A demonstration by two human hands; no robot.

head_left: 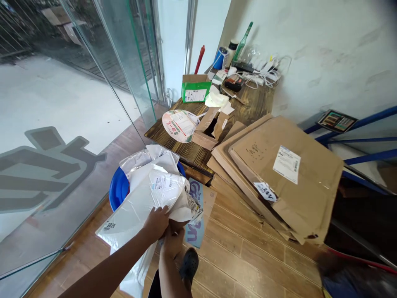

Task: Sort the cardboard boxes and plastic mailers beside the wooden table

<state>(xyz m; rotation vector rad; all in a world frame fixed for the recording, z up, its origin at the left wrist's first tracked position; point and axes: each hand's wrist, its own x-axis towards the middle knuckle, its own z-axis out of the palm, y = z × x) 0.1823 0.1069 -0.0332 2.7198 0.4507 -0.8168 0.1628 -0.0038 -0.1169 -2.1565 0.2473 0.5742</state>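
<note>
My left hand [156,223] is closed on a bundle of white plastic mailer bags [149,194] with shipping labels, held low in front of me. My right hand [172,240] grips the same bundle from below, right beside the left, with its fingers curled. The bags hang over a blue round bin [117,189] that stands on the floor and holds more white bags. My dark shoe [189,265] shows just under the hands.
A glass wall [62,124] runs along the left. A low wooden table [248,105] holds an open cardboard box [208,128], a green box [195,87], a round fan, bottles and a power strip. Flattened cardboard sheets [279,174] lean over its right side. Blue rails [366,138] stand far right.
</note>
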